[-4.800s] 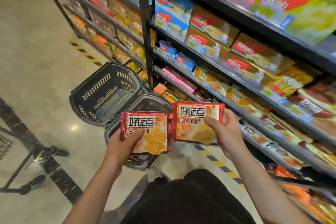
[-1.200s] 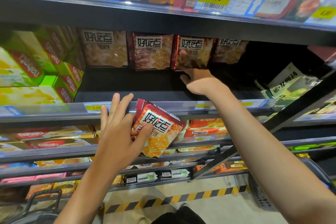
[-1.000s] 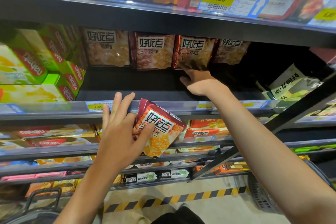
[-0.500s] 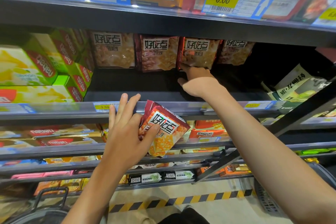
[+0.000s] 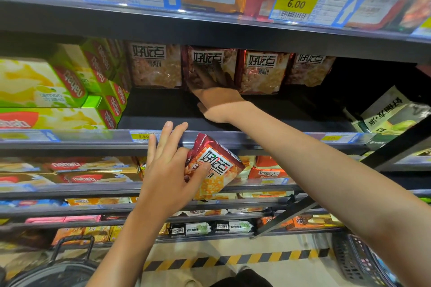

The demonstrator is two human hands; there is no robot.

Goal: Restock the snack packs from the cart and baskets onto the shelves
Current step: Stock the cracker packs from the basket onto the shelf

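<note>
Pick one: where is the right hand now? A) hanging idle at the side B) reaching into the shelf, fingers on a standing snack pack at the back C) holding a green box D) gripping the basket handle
B: the right hand reaches deep into the shelf, its straight fingers against the second standing snack pack in the back row, while the left hand holds another snack pack lower down.
</note>
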